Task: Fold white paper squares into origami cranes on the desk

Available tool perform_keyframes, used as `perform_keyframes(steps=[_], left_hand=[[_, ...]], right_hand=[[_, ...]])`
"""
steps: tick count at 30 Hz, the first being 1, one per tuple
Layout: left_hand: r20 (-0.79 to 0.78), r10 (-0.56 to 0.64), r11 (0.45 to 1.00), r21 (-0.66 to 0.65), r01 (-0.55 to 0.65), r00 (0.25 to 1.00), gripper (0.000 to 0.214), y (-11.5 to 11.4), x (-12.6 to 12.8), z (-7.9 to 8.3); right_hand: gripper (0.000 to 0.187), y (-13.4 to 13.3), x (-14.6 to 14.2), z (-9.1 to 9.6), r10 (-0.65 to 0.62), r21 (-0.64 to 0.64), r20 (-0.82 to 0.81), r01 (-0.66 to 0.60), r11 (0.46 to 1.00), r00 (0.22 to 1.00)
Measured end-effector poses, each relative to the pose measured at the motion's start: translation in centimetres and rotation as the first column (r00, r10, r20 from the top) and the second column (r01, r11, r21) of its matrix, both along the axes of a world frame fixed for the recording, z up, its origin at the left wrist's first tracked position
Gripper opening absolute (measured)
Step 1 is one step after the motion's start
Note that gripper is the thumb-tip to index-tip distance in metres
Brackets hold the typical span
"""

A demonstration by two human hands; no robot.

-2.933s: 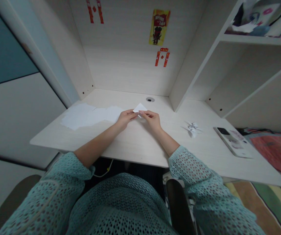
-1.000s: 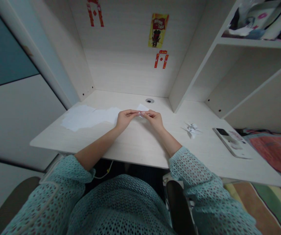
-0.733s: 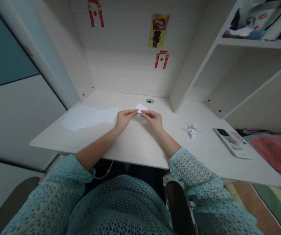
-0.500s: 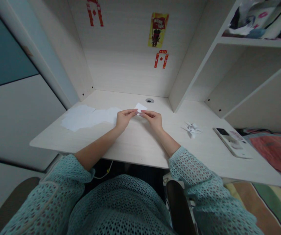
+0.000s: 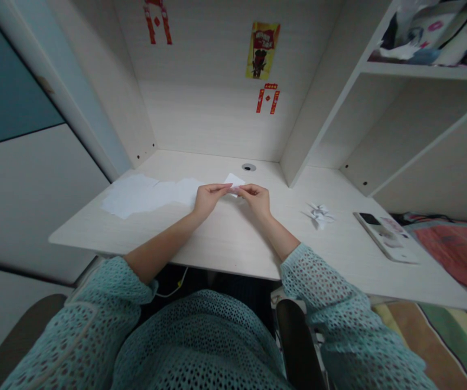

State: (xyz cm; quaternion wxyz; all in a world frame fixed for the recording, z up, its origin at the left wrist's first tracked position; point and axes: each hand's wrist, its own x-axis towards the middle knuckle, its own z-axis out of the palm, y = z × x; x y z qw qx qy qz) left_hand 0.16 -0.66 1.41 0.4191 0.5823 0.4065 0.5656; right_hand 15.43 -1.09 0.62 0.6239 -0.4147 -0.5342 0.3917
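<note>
A small piece of white paper [image 5: 234, 178] is pinched between my two hands, just above the desk. My left hand [image 5: 209, 197] grips its left side with thumb and forefinger. On the other side my right hand [image 5: 257, 198] pinches it too, and the fingertips of both hands nearly meet. The fingers hide part of the paper, so its folds cannot be made out. Left of my hands lie several overlapping white paper sheets [image 5: 136, 195]. Off to the right rests a small cluster of folded white paper [image 5: 319, 214] with pointed ends.
The white desk [image 5: 225, 244] has a round cable hole [image 5: 248, 167] near its back panel. A white phone-like device [image 5: 386, 237] lies toward the right edge. An upright divider [image 5: 318, 119] stands behind on the right, under a shelf with bags [image 5: 436, 32]. A chair armrest [image 5: 298, 341] is below.
My fingertips have shifted slightly on the paper, and a little of its lower edge now shows below them. The sheets, the folded cluster and the device stay where they were.
</note>
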Motion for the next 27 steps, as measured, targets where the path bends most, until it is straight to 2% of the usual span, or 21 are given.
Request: perform_keyframes(steps=[6,9,13,27], left_hand=[[0.127,-0.05,0.99,-0.121,0.065,0.991,0.027,0.4,0.4,-0.8],[0.194,-0.05,0.985,-0.151,0.08,0.98,0.029,0.6,0.4,-1.0],[0.203,-0.017,0.988,-0.145,0.047,0.979,0.032,0.6,0.4,-0.9],[0.222,0.002,0.991,-0.13,0.028,0.975,0.04,0.0,0.7,-0.2]], right_hand=[[0.025,0.6,-0.1,-0.9,-0.05,-0.032,-0.021,0.049,0.998,0.999],[0.026,0.8,-0.1,-1.2,-0.035,-0.037,-0.041,0.034,0.999,0.999],[0.026,0.8,-0.2,-1.1,0.012,-0.02,-0.09,-0.014,1.0,0.996],[0.032,0.7,-0.9,-1.2,-0.057,-0.069,-0.147,0.048,0.996,0.988]])
